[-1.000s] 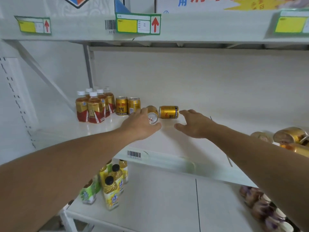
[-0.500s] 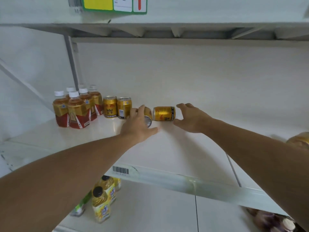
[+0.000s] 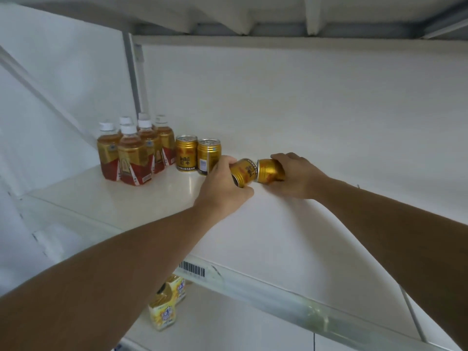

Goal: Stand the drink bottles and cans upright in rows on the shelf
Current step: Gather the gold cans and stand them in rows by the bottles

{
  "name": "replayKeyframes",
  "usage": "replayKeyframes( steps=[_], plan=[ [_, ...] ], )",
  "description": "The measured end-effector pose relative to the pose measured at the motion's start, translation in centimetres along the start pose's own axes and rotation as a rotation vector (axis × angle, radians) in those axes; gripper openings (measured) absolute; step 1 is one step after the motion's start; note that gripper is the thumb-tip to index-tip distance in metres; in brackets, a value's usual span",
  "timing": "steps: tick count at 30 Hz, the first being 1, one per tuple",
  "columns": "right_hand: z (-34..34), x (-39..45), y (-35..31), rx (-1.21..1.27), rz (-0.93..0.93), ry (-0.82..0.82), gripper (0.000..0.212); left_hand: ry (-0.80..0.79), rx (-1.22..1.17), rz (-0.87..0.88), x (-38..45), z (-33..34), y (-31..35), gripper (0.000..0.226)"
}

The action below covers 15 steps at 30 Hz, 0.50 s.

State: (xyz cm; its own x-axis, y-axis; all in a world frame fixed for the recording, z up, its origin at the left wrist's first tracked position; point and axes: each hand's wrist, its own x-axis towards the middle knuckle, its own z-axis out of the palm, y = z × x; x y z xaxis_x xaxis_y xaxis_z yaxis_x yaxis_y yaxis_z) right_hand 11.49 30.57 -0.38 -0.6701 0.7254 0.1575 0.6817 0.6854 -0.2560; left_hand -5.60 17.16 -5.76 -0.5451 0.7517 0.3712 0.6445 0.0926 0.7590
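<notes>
On the white shelf, several tea bottles with white caps stand upright at the back left. Two gold cans stand upright right beside them. My left hand is shut on a gold can that is tilted, its end facing me. My right hand is shut on a second gold can, also tilted. The two held cans touch each other, just right of the standing cans.
The shelf above hangs low overhead. A clear price rail with a barcode label runs along the shelf's front edge. Yellow bottles stand on the lower shelf. A metal upright stands at the back left.
Both hands have closed on the two lying cans and tipped them up off the shelf. The camera has moved closer and lower under the top shelf.
</notes>
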Motion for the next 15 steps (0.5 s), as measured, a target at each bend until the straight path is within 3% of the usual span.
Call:
replayKeyframes(
  steps=[3,15],
  plan=[
    [0.4,0.3,0.7,-0.015,-0.013,0.039,0.072,-0.023,-0.061,-0.009,0.1,0.0,-0.3,0.078],
    [-1.5,-2.4,3.2,-0.06,0.116,0.028,0.068,-0.041,-0.199,-0.04,-0.2,-0.2,0.1,0.071]
  ],
)
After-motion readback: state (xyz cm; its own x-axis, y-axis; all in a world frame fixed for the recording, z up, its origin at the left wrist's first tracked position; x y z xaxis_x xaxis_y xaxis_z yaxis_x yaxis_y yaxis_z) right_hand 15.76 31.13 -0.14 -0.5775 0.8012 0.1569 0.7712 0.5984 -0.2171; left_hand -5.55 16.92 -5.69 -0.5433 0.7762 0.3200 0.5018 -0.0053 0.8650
